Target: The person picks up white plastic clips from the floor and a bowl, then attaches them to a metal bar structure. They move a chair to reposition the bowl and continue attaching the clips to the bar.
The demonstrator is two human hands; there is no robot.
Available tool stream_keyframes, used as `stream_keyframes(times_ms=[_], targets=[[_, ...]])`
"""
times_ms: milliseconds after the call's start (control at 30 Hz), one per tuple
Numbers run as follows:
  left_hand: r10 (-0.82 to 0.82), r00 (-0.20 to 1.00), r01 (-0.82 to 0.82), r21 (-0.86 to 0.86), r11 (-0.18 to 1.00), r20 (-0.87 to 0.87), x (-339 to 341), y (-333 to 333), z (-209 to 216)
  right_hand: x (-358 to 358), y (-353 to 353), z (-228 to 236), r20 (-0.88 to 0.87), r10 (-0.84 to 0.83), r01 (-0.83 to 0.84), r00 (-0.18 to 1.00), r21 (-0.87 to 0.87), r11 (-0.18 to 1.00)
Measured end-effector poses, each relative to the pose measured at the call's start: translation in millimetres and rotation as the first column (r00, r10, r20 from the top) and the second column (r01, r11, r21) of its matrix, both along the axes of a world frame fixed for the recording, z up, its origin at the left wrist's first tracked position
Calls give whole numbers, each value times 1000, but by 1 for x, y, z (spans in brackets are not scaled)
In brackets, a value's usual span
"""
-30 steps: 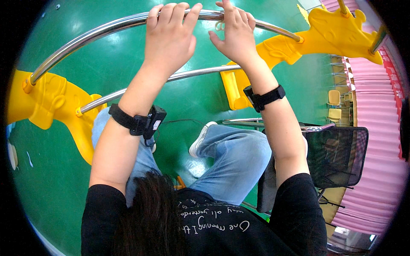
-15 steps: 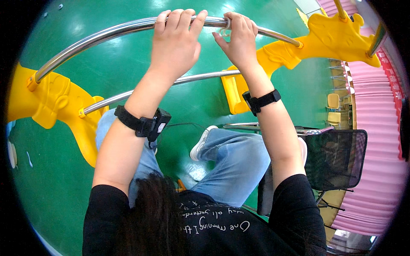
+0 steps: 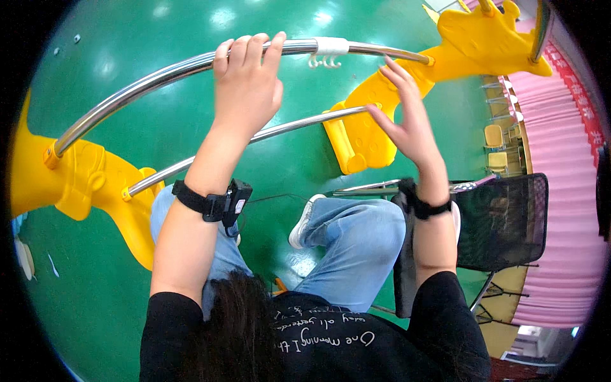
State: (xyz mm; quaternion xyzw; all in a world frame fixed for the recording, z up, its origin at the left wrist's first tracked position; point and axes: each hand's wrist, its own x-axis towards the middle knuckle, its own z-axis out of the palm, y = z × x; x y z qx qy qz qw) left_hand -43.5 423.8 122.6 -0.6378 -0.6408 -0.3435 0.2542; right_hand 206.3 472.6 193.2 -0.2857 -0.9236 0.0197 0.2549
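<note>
My left hand (image 3: 247,86) is wrapped over the upper steel rail (image 3: 167,70) of a clothes rack, left of its middle. Just right of that hand, a white plastic clip (image 3: 331,46) with small hooks (image 3: 325,62) sits around the rail. My right hand (image 3: 408,121) is off the rail, fingers stretched and thumb apart, holding nothing. It hovers in front of the rack's yellow animal-shaped right end panel (image 3: 375,137). A lower steel rail (image 3: 286,127) runs below the upper one. The yellow left end panel (image 3: 76,172) stands at the far left.
A black mesh chair (image 3: 503,223) stands at my right. Small chairs (image 3: 495,137) line a pink curtain (image 3: 560,191) farther right. My legs in jeans (image 3: 356,242) are below the rack, over a green floor (image 3: 210,25). A thin cable (image 3: 273,198) runs from a wrist device.
My right hand has let go of the white clip and moved right and down, uncovering it. My left hand stays on the rail; the view has shifted slightly.
</note>
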Motion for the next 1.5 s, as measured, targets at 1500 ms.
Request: stream_keyframes(times_ms=[1500], targets=[[95,967,-98,-2,995,-236,2,1,1,340,-156,-112,-226,-953,394,201,-872,290]])
